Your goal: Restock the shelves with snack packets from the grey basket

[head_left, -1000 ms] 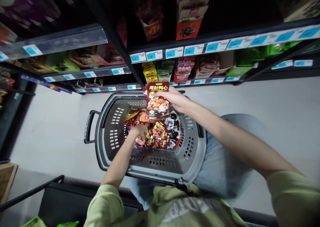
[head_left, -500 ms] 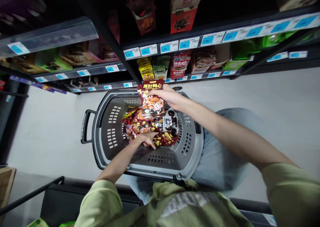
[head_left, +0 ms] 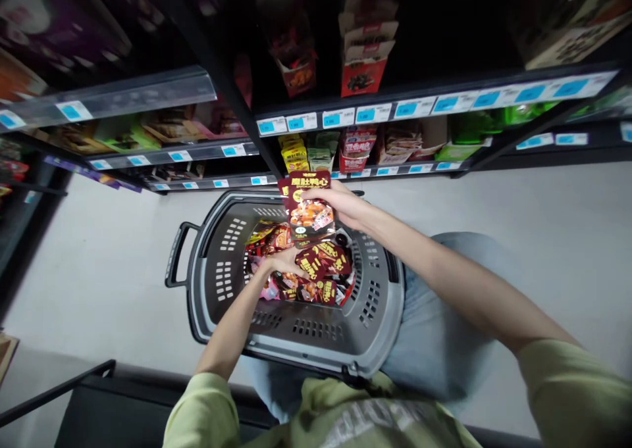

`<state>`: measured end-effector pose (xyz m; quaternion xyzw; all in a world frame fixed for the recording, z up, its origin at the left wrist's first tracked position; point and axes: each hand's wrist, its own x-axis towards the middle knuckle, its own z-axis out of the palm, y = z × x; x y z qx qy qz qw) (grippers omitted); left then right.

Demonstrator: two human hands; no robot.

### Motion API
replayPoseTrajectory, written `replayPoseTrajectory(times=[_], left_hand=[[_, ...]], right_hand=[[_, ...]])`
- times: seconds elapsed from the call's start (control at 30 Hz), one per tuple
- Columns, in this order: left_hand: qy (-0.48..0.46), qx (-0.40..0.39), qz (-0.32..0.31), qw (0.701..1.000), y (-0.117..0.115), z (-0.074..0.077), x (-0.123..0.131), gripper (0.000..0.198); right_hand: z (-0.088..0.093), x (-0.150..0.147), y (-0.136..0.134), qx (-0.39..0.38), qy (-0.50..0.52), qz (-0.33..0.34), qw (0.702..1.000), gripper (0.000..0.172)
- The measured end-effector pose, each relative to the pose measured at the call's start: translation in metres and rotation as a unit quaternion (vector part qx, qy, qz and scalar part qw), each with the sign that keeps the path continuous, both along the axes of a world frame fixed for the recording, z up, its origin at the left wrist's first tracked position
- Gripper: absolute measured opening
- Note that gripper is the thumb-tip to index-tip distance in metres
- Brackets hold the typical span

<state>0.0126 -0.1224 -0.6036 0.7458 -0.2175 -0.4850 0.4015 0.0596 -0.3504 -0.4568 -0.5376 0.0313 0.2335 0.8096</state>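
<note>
Pale floor (head_left: pixel 108 257), gray basket (head_left: pixel 210 303) of snack packets (head_left: pixel 326 291), right fingers (head_left: pixel 322 193) gripping maroon pouches (head_left: pixel 312 221), left fingers (head_left: pixel 288 258) inside, grip unclear

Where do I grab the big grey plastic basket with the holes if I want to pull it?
Probably by the black loop-shaped handle at the left end of the grey plastic basket. Come from the left and curl around its outer bar: it sticks out past the rim, and pale floor shows through the loop.
</note>
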Motion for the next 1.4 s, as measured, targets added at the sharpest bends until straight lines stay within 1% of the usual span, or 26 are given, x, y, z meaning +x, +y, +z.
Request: replayPoseTrajectory(times=[0.07,0.17,0.27,0.33,0.4,0.47,0.53,0.57,0.6,0.67,0.73,0.8,0.87,0.9,1.03,1.13,1.2,1.3,1.33,1.37,1.4], left_hand=[[-0.016,-0.042,0.082,0.996,0.007,0.018,0.009,0.084],[-0.032,-0.078,0.188,0.979,0.012,0.041,0.014,0.077],[-0.017,-0.117,0.244,0.963,0.008,0.055,0.012,0.074],[0.002,-0.147,0.264,0.953,0.002,0.059,0.009,0.075],[0.016,-0.164,0.285,0.944,-0.005,0.062,0.005,0.077],[0.027,-0.172,0.310,0.935,-0.012,0.065,0.001,0.079],[0.036,-0.176,0.334,0.925,-0.016,0.067,-0.002,0.077],[0.039,-0.178,0.346,0.920,-0.017,0.068,-0.003,0.076],[0.041,-0.181,0.359,0.915,-0.017,0.069,-0.004,0.075],[0.038,-0.190,0.387,0.902,-0.017,0.069,-0.005,0.075],[0.031,-0.202,0.410,0.889,-0.016,0.068,-0.006,0.076],[0.023,-0.208,0.423,0.882,-0.015,0.068,-0.006,0.079],[0.018,-0.213,0.424,0.880,-0.015,0.070,-0.006,0.083],[0.016,-0.217,0.422,0.880,-0.015,0.071,-0.007,0.085],[0.032,-0.235,0.411,0.880,-0.016,0.074,-0.010,0.083],[0.058,-0.218,0.430,0.874,-0.018,0.071,-0.013,0.080],[0.072,-0.214,0.446,0.866,-0.020,0.068,-0.014,0.077],[0.076,-0.225,0.461,0.855,-0.023,0.069,-0.015,0.071],[0.071,-0.229,0.467,0.851,-0.024,0.070,-0.016,0.069],[0.066,-0.231,0.474,0.847,-0.026,0.072,-0.017,0.068],[0.063,-0.234,0.481,0.842,-0.027,0.074,-0.018,0.066]], right_hand=[[0.010,0.005,-0.007,0.018,-0.010,-0.028,0.999,0.030],[0.024,0.013,-0.017,0.008,-0.032,-0.086,0.996,0.032],[0.027,0.015,-0.018,-0.010,-0.050,-0.110,0.993,0.032],[0.023,0.012,-0.014,-0.039,-0.064,-0.074,0.994,0.034],[0.016,0.007,-0.008,-0.102,-0.110,-0.002,0.989,0.035],[0.009,0.003,-0.003,-0.186,-0.173,0.059,0.965,0.034],[0.005,0.000,0.000,-0.253,-0.216,0.069,0.940,0.034],[0.005,-0.001,0.000,-0.266,-0.224,0.061,0.936,0.034],[0.005,-0.001,0.001,-0.264,-0.223,0.050,0.937,0.036],[0.008,-0.002,0.002,-0.229,-0.209,0.038,0.950,0.038],[0.009,-0.003,0.004,-0.207,-0.205,0.040,0.956,0.037],[0.009,-0.003,0.006,-0.228,-0.224,0.050,0.946,0.037],[0.005,-0.001,0.007,-0.254,-0.242,0.056,0.935,0.038],[0.003,0.000,0.007,-0.258,-0.242,0.055,0.934,0.039],[-0.007,0.006,0.008,-0.220,-0.197,0.030,0.955,0.041],[-0.011,0.007,0.010,-0.189,-0.155,0.039,0.969,0.042],[-0.010,0.006,0.012,-0.198,-0.145,0.013,0.969,0.044],[-0.004,0.001,0.012,-0.235,-0.189,-0.103,0.948,0.046],[0.000,-0.002,0.012,-0.231,-0.200,-0.136,0.942,0.046],[0.004,-0.006,0.012,-0.215,-0.197,-0.157,0.944,0.046],[0.008,-0.012,0.012,-0.186,-0.178,-0.167,0.952,0.047]])
